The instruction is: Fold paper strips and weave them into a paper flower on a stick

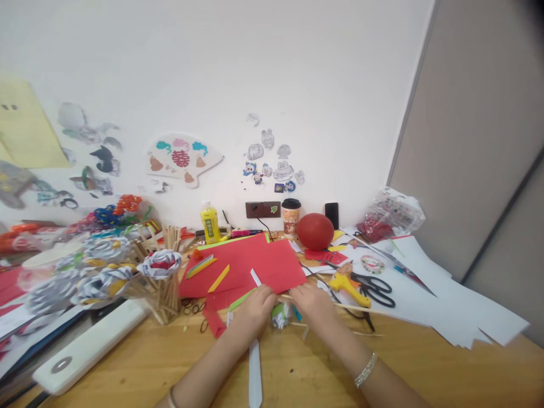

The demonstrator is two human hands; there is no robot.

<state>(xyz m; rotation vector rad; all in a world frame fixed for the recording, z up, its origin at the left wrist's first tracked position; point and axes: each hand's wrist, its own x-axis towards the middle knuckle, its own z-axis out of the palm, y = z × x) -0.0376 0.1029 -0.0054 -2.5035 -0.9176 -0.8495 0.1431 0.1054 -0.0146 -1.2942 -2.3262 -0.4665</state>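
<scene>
In the head view my hands meet just in front of the red paper, fingers curled and close together. My left hand [258, 303] is closed at the near end of a thin wooden stick [382, 310]. My right hand [312, 304] grips the same stick, which runs out to the right past the wrist. Below and between the hands lies a crumpled white and green paper piece [280, 318]. A long white paper strip [255, 371] passes under my left forearm. The fingertips are partly hidden.
Red paper sheets [246, 263] lie ahead. To the right are a yellow glue gun [349, 288], black-handled scissors [376, 290] and white paper [459, 300]. A red balloon [315, 231] and a cup [291, 218] stand behind. On the left is a stick holder [164, 297] beside paper flowers [106, 277].
</scene>
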